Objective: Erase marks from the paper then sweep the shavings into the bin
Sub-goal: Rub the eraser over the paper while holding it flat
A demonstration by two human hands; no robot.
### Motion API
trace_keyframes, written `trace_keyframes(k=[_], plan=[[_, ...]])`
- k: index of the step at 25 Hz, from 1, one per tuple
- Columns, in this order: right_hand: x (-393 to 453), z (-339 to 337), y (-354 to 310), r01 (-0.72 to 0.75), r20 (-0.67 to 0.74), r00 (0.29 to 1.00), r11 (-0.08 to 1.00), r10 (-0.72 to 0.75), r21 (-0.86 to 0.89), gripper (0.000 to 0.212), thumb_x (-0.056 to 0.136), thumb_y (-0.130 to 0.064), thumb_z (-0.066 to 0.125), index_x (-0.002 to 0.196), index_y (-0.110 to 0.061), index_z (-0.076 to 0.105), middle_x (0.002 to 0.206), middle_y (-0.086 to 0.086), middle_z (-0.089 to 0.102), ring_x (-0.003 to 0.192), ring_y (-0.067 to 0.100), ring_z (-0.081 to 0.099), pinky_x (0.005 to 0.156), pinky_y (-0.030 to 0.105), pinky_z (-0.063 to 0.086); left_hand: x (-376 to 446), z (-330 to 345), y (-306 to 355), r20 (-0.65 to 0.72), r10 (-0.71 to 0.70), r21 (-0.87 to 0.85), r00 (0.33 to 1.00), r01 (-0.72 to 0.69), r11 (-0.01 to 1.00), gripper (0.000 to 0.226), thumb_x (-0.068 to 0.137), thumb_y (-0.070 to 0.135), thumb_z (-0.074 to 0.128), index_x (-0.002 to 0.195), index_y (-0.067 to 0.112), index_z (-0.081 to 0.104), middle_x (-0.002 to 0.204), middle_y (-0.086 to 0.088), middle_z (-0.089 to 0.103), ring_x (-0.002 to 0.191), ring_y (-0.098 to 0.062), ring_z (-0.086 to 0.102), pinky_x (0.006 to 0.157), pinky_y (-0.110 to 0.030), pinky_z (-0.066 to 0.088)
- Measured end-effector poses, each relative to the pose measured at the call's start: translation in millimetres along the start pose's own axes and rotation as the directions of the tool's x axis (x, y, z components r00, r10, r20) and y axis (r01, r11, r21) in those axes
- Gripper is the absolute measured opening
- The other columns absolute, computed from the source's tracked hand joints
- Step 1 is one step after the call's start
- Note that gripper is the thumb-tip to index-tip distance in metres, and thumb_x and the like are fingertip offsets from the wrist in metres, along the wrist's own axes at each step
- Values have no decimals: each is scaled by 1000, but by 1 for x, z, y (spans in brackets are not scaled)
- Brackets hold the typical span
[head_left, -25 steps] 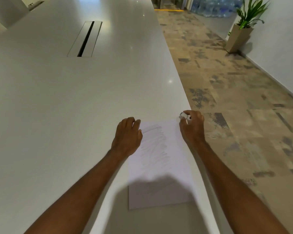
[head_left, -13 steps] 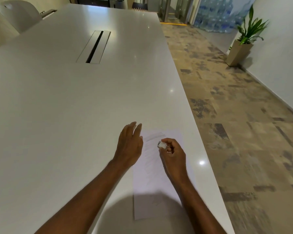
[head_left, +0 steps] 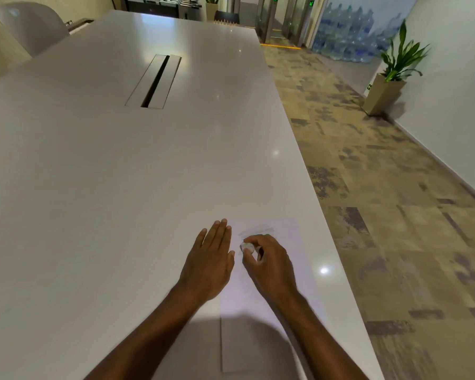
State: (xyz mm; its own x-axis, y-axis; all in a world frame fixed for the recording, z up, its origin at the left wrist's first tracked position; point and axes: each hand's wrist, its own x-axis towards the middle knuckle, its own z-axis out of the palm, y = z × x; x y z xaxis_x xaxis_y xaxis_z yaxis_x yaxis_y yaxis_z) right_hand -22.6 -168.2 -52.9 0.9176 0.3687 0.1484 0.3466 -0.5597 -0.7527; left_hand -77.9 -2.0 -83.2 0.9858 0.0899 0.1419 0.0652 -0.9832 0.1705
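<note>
A white sheet of paper [head_left: 294, 242] lies on the white table [head_left: 121, 174] near its right edge, with grey pencil scribble [head_left: 258, 231] near its far end. My left hand [head_left: 210, 260] lies flat with straight fingers on the paper's left edge. My right hand [head_left: 269, 261] pinches a small white eraser [head_left: 246, 246] and holds it down on the paper just below the scribble. I see no bin and cannot make out any shavings.
A cable slot [head_left: 155, 82] is set into the table's middle, far ahead. The table's right edge runs close beside the paper, with patterned floor [head_left: 381, 201] beyond. A potted plant [head_left: 390, 75] stands by the right wall. A chair back [head_left: 30, 26] shows at far left.
My right hand came from the paper's far right corner leftward onto the scribbled area with the eraser. My left hand's fingers straightened flat. The view tilted up.
</note>
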Motion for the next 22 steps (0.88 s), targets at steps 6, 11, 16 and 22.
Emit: trace_keyframes(k=[6, 11, 16, 22], plan=[[35, -3, 3, -40, -79, 996, 999, 38, -23, 11, 101, -31, 69, 109, -27, 76, 101, -14, 70, 91, 2, 65, 85, 28, 59, 2, 1, -1, 36, -5, 15, 999, 4, 1000, 66, 104, 43, 8, 158, 8, 24, 166, -9, 21, 154, -24, 17, 123, -47, 23], [39, -2, 5, -22, -22, 1000, 1000, 22, 3, 10, 101, -34, 70, 106, -29, 76, 98, -17, 71, 92, 2, 66, 85, 28, 60, 3, 0, 0, 46, -11, 48, 999, 9, 999, 64, 104, 42, 15, 155, 8, 34, 163, -10, 31, 151, -26, 28, 121, -48, 29], [22, 3, 1, 4, -13, 1000, 1000, -5, -27, 10, 98, -36, 72, 106, -31, 76, 100, -20, 71, 93, 0, 66, 83, 22, 59, 3, 2, 1, 32, -22, 39, 999, 21, 999, 64, 105, 43, 13, 156, 11, 33, 164, -8, 29, 152, -25, 26, 122, -48, 26], [53, 3, -3, -98, -116, 989, 995, 96, -13, 13, 100, -38, 71, 108, -28, 76, 102, -14, 72, 91, 4, 68, 86, 29, 62, 2, 3, 0, 8, -14, 11, 1000, 14, 1000, 66, 105, 43, 5, 156, 10, 34, 163, -8, 30, 152, -24, 26, 122, -48, 26]])
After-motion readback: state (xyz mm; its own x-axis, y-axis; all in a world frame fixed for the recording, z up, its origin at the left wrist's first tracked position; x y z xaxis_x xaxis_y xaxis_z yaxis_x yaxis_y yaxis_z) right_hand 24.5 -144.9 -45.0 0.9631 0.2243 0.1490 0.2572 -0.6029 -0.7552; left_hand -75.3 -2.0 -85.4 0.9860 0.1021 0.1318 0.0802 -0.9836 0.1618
